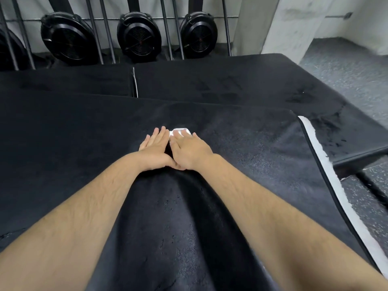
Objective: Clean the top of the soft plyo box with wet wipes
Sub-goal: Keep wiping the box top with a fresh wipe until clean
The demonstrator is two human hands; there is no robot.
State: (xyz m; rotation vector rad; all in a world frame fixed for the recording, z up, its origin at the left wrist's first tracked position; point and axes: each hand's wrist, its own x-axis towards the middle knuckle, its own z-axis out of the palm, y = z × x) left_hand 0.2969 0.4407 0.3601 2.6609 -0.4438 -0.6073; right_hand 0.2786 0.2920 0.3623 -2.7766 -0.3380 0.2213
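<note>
Flat hands on black padded plyo box top [84,143], mid-frame.
Right hand [190,151] presses white folded wet wipe [180,131]; left hand [156,148] flat, fingers together.

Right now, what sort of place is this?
Probably a gym or training room: a large black padded plyo box, round black caged fan wheels standing in a row behind it, likely rowing machines stored upright, and a grey speckled rubber floor.

White wipe [181,131] lies on black plyo box [79,143].
</note>
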